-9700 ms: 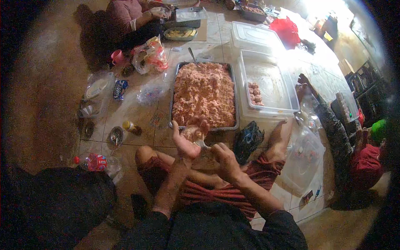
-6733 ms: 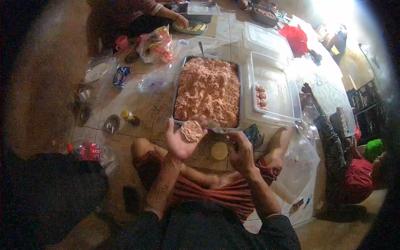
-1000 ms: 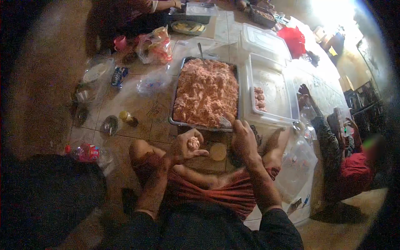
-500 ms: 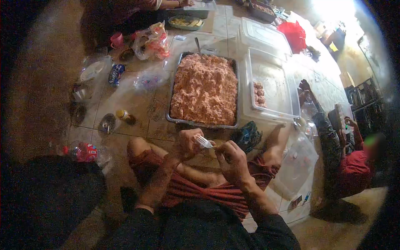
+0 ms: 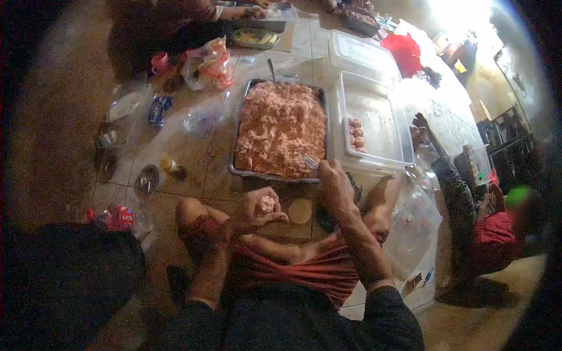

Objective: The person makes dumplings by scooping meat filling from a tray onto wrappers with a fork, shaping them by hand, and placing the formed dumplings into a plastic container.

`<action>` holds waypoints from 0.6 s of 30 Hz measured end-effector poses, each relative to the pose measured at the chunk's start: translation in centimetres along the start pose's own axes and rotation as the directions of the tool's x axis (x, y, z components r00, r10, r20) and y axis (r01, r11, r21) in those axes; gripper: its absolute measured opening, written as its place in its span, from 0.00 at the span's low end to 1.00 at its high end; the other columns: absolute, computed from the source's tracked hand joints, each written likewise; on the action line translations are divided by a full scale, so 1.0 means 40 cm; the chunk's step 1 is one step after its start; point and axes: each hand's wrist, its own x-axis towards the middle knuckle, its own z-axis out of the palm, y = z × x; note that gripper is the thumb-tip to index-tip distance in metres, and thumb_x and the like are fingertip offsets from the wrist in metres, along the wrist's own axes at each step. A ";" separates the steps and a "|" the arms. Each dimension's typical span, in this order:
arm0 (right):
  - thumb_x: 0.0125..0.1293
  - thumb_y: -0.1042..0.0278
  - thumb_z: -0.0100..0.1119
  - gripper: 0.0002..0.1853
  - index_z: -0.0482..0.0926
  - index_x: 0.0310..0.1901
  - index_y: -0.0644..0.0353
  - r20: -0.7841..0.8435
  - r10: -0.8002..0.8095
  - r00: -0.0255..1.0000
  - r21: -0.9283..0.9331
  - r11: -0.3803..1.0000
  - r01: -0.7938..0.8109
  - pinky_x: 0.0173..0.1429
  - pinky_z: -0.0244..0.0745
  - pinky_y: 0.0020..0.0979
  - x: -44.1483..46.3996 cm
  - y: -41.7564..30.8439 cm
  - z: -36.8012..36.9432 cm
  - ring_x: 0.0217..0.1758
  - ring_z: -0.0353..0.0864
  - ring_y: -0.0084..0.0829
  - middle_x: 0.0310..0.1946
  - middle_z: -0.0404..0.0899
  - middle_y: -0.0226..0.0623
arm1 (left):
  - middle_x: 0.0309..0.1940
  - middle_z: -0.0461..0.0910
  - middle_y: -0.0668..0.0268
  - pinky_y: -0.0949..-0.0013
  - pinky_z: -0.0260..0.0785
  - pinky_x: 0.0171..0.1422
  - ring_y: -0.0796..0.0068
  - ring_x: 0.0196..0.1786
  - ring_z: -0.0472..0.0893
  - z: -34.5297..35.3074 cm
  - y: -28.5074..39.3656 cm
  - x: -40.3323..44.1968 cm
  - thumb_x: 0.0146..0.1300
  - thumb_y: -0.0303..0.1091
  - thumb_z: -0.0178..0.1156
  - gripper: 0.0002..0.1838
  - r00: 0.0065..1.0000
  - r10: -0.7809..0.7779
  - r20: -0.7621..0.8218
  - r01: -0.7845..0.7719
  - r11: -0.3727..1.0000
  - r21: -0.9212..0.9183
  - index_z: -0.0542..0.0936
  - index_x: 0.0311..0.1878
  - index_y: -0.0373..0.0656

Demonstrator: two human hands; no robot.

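A large dark tray heaped with pinkish ground meat mixture lies in front of me. My right hand is closed round a fork, whose tines touch or hover just over the mixture at the tray's near right corner. My left hand is cupped palm up below the tray, with a small lump of meat mixture in it and the thumb stretched out to the right. Between my hands a pale round disc shows lower down; I cannot tell what it is.
Right of the tray, a clear plastic container holds several meatballs. A spoon handle sticks up from the tray's far edge. A bottle with a red label lies left. A person in red sits right; another person's hand shows at the top.
My right hand has moved up and right with the fork, from beside my left hand to the tray's near right corner. My left hand has turned palm up, showing the meat lump.
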 end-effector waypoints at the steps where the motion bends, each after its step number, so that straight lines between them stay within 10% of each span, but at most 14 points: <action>1: 0.64 0.77 0.59 0.12 0.77 0.49 0.63 -0.075 0.037 0.996 0.157 0.987 -0.025 0.51 0.78 0.47 -0.017 -0.028 -0.040 0.47 0.81 0.55 0.43 0.76 0.51 | 0.30 0.81 0.74 0.73 0.74 0.42 0.85 0.36 0.78 0.008 0.035 0.005 0.54 0.37 0.82 0.18 0.998 0.035 -0.045 -0.034 0.999 0.023 0.80 0.37 0.44; 5: 0.65 0.80 0.59 0.07 0.79 0.44 0.65 -0.108 -0.067 0.992 0.501 0.858 0.113 0.43 0.75 0.45 -0.130 -0.106 -0.092 0.42 0.80 0.53 0.36 0.77 0.48 | 0.26 0.81 0.68 0.69 0.74 0.39 0.79 0.33 0.80 0.029 0.072 0.046 0.59 0.42 0.78 0.17 0.946 0.277 -0.166 -0.192 0.896 0.399 0.80 0.34 0.42; 9: 0.66 0.81 0.59 0.05 0.79 0.42 0.66 -0.066 -0.051 0.997 0.563 0.823 0.079 0.42 0.75 0.43 -0.179 -0.141 -0.074 0.40 0.79 0.50 0.36 0.77 0.49 | 0.26 0.82 0.62 0.63 0.73 0.35 0.68 0.29 0.80 -0.010 -0.013 0.099 0.58 0.43 0.73 0.16 0.958 -0.190 -0.214 0.237 0.946 0.220 0.80 0.33 0.41; 11: 0.67 0.79 0.60 0.04 0.79 0.42 0.65 -0.120 0.154 0.981 0.597 0.800 -0.053 0.43 0.75 0.42 -0.165 -0.150 -0.095 0.40 0.79 0.52 0.37 0.77 0.50 | 0.27 0.81 0.60 0.64 0.73 0.37 0.65 0.30 0.81 -0.008 -0.032 0.082 0.55 0.45 0.73 0.19 0.972 0.180 -0.149 -0.098 0.893 0.439 0.79 0.35 0.39; 16: 0.70 0.79 0.60 0.03 0.78 0.43 0.66 -0.060 -0.034 0.998 0.532 0.845 0.061 0.42 0.75 0.34 -0.167 -0.131 -0.046 0.37 0.81 0.39 0.35 0.77 0.45 | 0.28 0.81 0.61 0.64 0.74 0.38 0.68 0.31 0.82 0.033 0.092 0.080 0.59 0.43 0.73 0.16 0.850 0.498 -0.170 -0.296 0.720 0.628 0.80 0.37 0.40; 18: 0.69 0.80 0.60 0.04 0.78 0.44 0.65 -0.037 0.152 0.988 0.656 0.749 -0.090 0.41 0.74 0.34 -0.186 -0.141 -0.054 0.36 0.81 0.40 0.35 0.77 0.45 | 0.28 0.83 0.62 0.65 0.74 0.39 0.73 0.32 0.82 0.028 0.109 0.046 0.61 0.42 0.74 0.16 0.911 0.352 -0.215 -0.229 0.865 0.446 0.80 0.37 0.41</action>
